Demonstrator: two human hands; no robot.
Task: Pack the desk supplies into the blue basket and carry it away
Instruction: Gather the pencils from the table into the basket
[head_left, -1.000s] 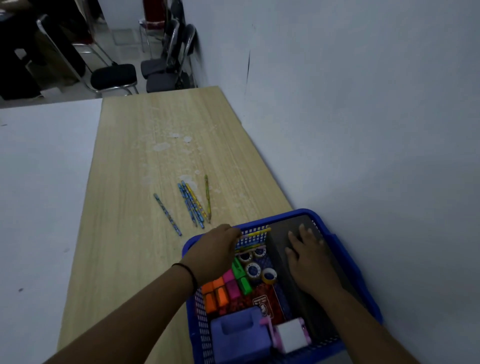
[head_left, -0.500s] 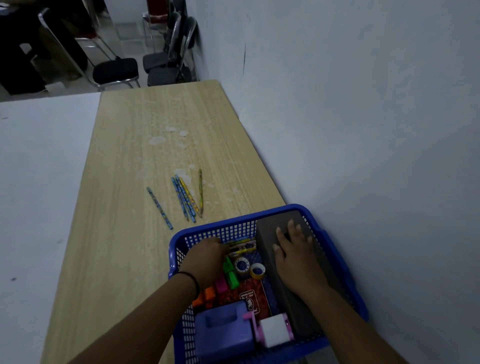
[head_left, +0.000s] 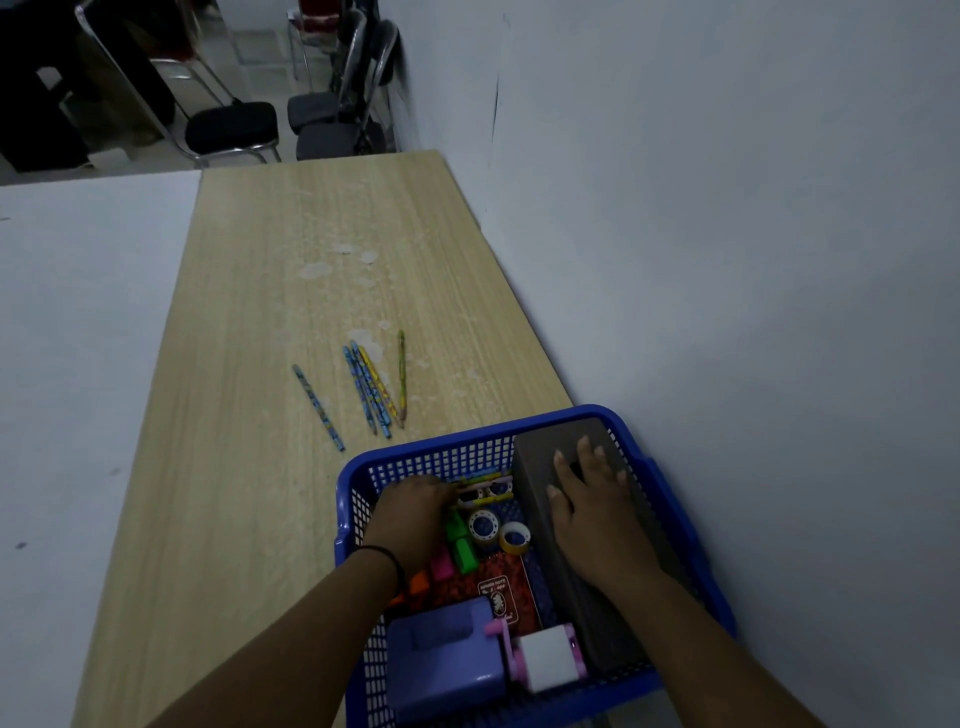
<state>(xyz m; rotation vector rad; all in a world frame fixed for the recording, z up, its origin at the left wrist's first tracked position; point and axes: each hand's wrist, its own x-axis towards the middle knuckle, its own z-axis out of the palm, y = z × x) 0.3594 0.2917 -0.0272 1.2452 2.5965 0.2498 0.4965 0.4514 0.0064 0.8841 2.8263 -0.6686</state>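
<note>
A long table (head_left: 249, 467) of pale wood-grain laminate runs along a plain white wall (head_left: 727, 260), its top marked with whitish scuffs; a white surface (head_left: 78, 364) adjoins it on the left, and black padded chairs (head_left: 234, 127) with chrome frames stand beyond its far end. Five slim patterned pencils (head_left: 371, 387) lie loose on the wood, just beyond the blue basket (head_left: 441, 457), a plastic lattice tub at the table's near end. Inside it, the left hand (head_left: 410, 514) reaches down among bright highlighters (head_left: 460, 543), tape rolls (head_left: 485, 525) and more pencils; its fingers are hidden, so I cannot tell what they grip. The right hand (head_left: 589, 506) lies flat, fingers spread, on a long dark brown box (head_left: 540, 462). A purple block-shaped sharpener (head_left: 444, 660) sits nearest the camera.
</note>
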